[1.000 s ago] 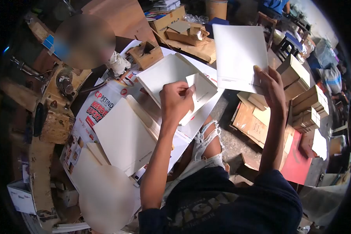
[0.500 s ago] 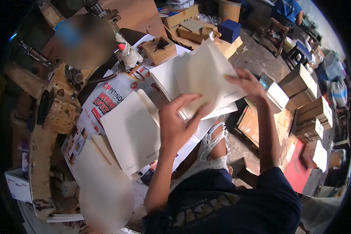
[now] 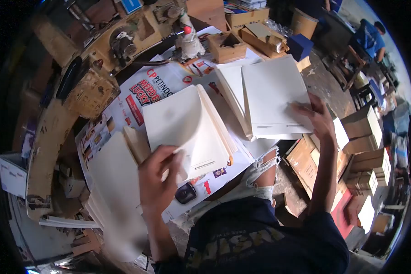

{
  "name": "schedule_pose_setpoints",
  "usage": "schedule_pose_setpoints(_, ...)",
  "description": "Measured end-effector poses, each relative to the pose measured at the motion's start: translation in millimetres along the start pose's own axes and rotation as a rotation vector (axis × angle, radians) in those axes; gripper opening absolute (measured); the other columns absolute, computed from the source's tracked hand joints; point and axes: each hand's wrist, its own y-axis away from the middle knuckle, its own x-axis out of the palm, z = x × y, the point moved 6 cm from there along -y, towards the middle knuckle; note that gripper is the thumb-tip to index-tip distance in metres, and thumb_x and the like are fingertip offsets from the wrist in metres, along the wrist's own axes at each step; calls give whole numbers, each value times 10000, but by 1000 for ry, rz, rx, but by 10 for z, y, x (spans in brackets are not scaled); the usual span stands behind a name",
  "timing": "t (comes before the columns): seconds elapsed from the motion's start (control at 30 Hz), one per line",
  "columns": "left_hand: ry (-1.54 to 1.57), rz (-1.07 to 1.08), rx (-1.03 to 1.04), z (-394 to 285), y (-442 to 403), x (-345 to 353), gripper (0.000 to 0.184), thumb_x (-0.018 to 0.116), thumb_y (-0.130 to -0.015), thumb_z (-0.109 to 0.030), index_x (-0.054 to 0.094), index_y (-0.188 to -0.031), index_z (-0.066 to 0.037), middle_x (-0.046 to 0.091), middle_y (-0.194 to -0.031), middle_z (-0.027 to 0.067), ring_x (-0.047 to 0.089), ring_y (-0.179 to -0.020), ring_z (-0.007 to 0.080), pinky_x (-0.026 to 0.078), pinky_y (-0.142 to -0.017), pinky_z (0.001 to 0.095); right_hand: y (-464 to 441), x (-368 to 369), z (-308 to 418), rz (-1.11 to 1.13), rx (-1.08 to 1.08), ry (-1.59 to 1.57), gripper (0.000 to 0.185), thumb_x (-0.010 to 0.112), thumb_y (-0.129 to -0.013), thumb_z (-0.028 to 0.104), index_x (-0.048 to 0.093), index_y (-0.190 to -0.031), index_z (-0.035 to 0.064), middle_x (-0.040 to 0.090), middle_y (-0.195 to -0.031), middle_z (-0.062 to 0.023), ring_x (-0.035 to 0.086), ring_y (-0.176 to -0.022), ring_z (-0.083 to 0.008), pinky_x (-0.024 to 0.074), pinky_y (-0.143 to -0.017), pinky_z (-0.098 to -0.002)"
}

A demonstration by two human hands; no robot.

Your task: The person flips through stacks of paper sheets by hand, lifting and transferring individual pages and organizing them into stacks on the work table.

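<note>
My left hand (image 3: 160, 176) is closed at the lower left corner of the middle stack, its fingers pinching a paper sheet (image 3: 173, 114) whose near corner curls up. Under that sheet, the middle paper stack (image 3: 217, 125) shows its layered right side. On the right, my right hand (image 3: 318, 118) grips the right edge of a white paper sheet (image 3: 276, 91) with small print along its bottom. This sheet lies on the right paper stack (image 3: 230, 82), partly hidden beneath it. A third paper stack (image 3: 112, 182) slopes down at the left.
A printed poster sheet (image 3: 137, 107) covers the work surface. Beyond the stacks stand a wooden box (image 3: 226, 48), a wrapped bottle with a red tip (image 3: 189, 43) and a dark blue box (image 3: 300, 47). Bundled brown stacks (image 3: 367, 166) are at right. A person in blue (image 3: 369, 41) sits far back.
My left hand has moved from the right stack down and left to the middle stack and lifted a sheet corner. The right sheet, curled before, now lies flat. The view has shifted.
</note>
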Motion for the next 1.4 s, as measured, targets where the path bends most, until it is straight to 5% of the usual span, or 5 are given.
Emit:
schedule_pose_setpoints(0.27,-633,46,45,30,593,-721,551,818,-657,-315,583,-1097,-80,481,-1337,234,437,-1276,358,286,-1073,522,570,1156,349,192,36,-147,634,593,-892,135,283,-1394,-97,620,-1149,-171,560,-1091,-192,383,-981,-276)
schedule_pose_setpoints(0.57,-560,-89,-47,352,879,-1129,163,683,-825,-127,616,-938,-31,695,-928,138,680,-848,290,522,-810,386,800,1906,462,174,242,-325,504,621,-869,172,469,-1291,-57,603,-1115,-140,552,-1037,-185,431,-908,-294)
schedule_pose_setpoints(0.9,1047,-1363,273,1090,1905,-1769,354,383,-994,-226,483,-1254,-6,567,-1147,122,584,-964,190,495,-808,391,1073,2500,551,594,-214,-275,482,539,-913,90,373,-1343,-52,616,-1106,-152,603,-999,-186,458,-908,-290)
schedule_pose_setpoints(1.17,-588,-662,-537,1037,1468,-1801,343,527,-941,-301,624,-1132,-33,636,-1102,179,605,-1008,311,456,-905,387,1919,3818,901,1117,-84,-300,597,477,-963,145,166,-1424,-73,332,-1416,-279,245,-1376,-309,197,-1122,-329)
schedule_pose_setpoints(1.4,-487,-961,-443,1227,2174,-2335,272,585,-927,-227,606,-1046,16,495,-648,17,407,-603,72,361,-541,273,1696,3225,1078,1139,-72,-358,508,545,-933,92,311,-1384,71,591,-1153,-150,653,-937,-214,584,-716,-313)
